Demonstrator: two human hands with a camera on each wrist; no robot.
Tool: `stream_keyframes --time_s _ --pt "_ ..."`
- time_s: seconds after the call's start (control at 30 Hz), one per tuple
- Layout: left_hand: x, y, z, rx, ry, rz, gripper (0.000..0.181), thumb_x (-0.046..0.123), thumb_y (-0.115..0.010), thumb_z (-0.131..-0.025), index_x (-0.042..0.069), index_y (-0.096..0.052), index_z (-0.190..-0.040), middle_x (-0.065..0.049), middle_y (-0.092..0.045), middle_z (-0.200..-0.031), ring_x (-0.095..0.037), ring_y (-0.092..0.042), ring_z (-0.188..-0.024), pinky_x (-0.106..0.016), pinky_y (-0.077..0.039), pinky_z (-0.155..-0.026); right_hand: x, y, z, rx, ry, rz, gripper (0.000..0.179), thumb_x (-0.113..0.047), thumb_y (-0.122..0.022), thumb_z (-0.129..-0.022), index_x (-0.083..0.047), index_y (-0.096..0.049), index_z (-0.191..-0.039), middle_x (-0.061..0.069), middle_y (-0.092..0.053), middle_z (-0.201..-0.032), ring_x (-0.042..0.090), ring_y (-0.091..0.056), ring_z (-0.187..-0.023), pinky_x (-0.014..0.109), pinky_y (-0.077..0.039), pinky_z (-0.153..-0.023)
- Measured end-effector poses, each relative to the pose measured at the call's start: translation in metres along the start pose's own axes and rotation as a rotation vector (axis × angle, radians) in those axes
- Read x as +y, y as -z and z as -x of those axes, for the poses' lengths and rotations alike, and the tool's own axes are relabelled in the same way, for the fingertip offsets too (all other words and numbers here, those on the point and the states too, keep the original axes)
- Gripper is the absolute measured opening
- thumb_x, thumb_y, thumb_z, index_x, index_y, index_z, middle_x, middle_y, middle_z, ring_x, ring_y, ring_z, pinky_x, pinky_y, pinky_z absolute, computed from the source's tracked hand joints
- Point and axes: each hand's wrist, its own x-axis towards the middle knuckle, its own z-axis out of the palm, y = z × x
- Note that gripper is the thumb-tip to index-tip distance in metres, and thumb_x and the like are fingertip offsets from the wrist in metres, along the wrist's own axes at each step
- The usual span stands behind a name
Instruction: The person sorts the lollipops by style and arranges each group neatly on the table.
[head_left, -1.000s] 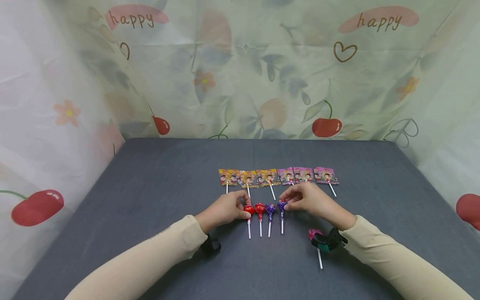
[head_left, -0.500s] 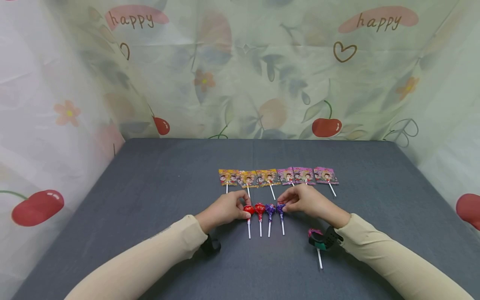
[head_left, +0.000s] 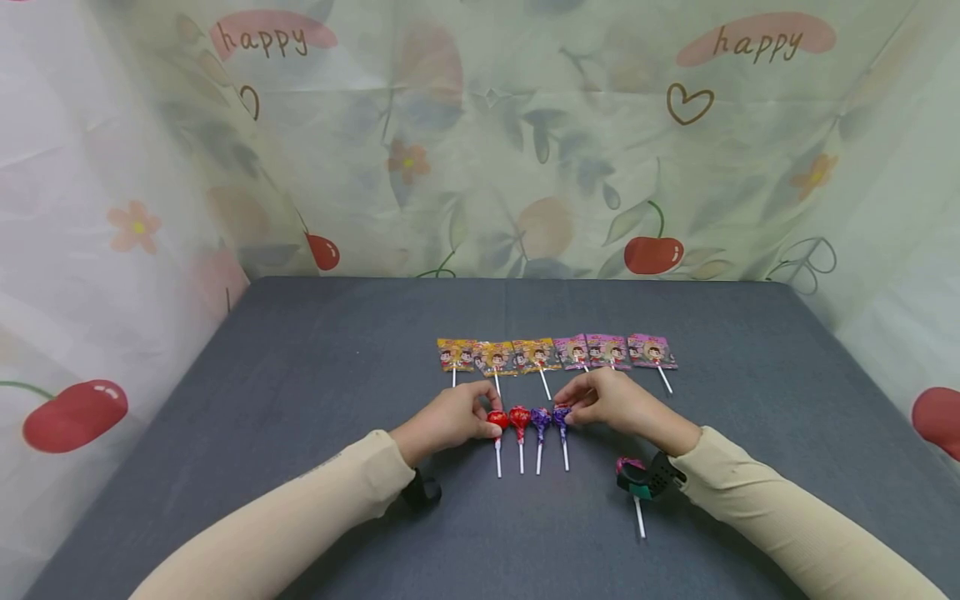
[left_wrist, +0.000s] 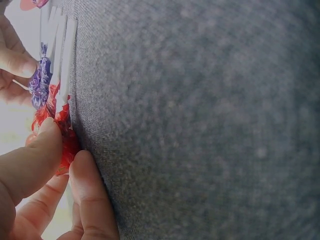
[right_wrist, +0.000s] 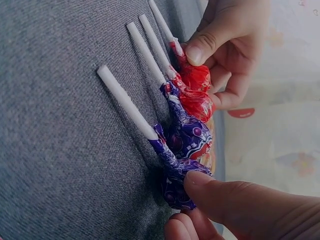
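Observation:
Two red-wrapped lollipops and two purple-wrapped lollipops lie side by side, white sticks toward the person. My left hand [head_left: 453, 415] pinches the leftmost red lollipop [left_wrist: 69, 150] by its round head between thumb and fingers. Beside it lies the second red lollipop [head_left: 520, 419], then the inner purple lollipop [head_left: 540, 421]; no finger of mine is seen gripping these two. At the right end, my right hand [head_left: 615, 402] pinches the outer purple lollipop [right_wrist: 177, 185] at its head, the thumb on top.
Behind the hands runs a row of flat-wrapped lollipops, yellow ones [head_left: 534, 354] at left and pink ones [head_left: 652, 351] at right. A pink lollipop [head_left: 640, 517] lies partly hidden under the right wrist's camera. The dark grey table [head_left: 337, 333] meets a patterned curtain.
Over the first half second the right hand shifted slightly left with the outer purple lollipop, bringing it closer to its neighbour. Since then nothing visibly moves; the left hand has stayed in place.

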Motion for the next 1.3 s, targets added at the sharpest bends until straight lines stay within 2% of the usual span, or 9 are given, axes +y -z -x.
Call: stream_keyframes --time_s 0.43,0.7,0.87,1.03,1.3 --pt "0.0 0.0 0.001 -0.005 -0.003 0.011 0.02 0.011 -0.076 -0.083 0.013 -0.059 -0.092 0.0 -0.054 -0.067 -0.012 -0.044 -0.057 -0.025 -0.035 -0.053 -0.003 0.005 0.007 0.017 0.003 -0.03 0.025 -0.003 -0.072 -0.084 0.002 -0.07 -0.108 0.015 -0.071 -0.106 0.017 -0.067 -0.088 0.033 -0.054 -0.076" --pt "0.001 0.001 0.001 -0.002 0.003 0.013 0.02 0.012 -0.076 -0.083 0.013 -0.059 -0.093 -0.001 -0.054 -0.068 -0.013 -0.044 -0.057 -0.025 -0.035 -0.053 0.001 0.011 0.025 0.053 -0.025 -0.042 0.03 -0.023 -0.068 -0.091 -0.005 -0.069 -0.115 0.008 -0.071 -0.109 0.018 -0.065 -0.096 0.034 -0.05 -0.081" --pt "0.0 0.0 0.001 0.0 0.006 0.009 0.02 0.012 -0.076 -0.083 0.013 -0.059 -0.093 0.0 -0.054 -0.068 -0.013 -0.044 -0.058 -0.025 -0.035 -0.053 0.01 0.012 0.041 0.024 -0.044 -0.083 0.034 -0.026 -0.068 -0.091 -0.007 -0.066 -0.119 0.01 -0.068 -0.116 0.019 -0.063 -0.1 0.032 -0.05 -0.08" --pt "0.0 0.0 0.001 0.001 0.008 0.002 0.02 0.012 -0.076 -0.083 0.013 -0.059 -0.093 -0.001 -0.054 -0.068 -0.013 -0.044 -0.057 -0.025 -0.036 -0.053 0.02 0.012 0.055 -0.037 -0.045 -0.125 0.038 -0.024 -0.07 -0.09 -0.002 -0.064 -0.12 0.014 -0.066 -0.119 0.021 -0.063 -0.1 0.03 -0.051 -0.079" --pt "0.0 0.0 0.002 0.0 0.008 -0.004 0.019 0.012 -0.075 -0.084 0.013 -0.058 -0.093 -0.001 -0.054 -0.067 -0.013 -0.044 -0.057 -0.025 -0.035 -0.053 0.033 0.014 0.07 -0.112 -0.012 -0.13 0.042 -0.024 -0.073 -0.087 0.001 -0.063 -0.12 0.015 -0.066 -0.117 0.026 -0.062 -0.103 0.021 -0.049 -0.08"
